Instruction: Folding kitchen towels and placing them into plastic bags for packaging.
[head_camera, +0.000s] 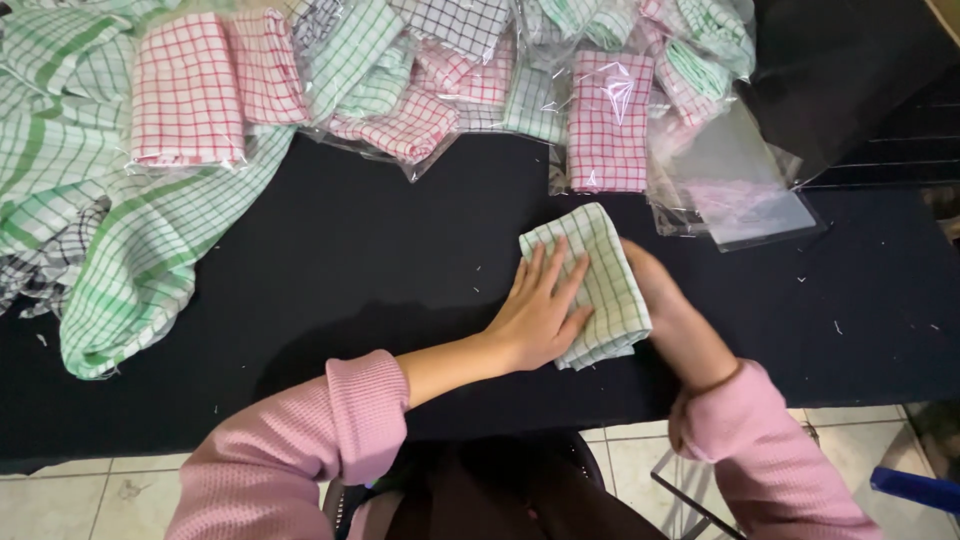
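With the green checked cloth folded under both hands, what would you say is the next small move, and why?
Probably slide the folded green cloth toward the empty clear bag: the left hand presses it flat, the right hand grips its edge, and other cloths are bagged.

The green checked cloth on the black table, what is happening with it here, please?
A person in pink sleeves handles a folded green checked cloth on the black table. The left hand lies flat on top of it; the right hand is tucked under its right edge. Behind it lie bagged folded cloths, an empty clear bag and loose green cloths.
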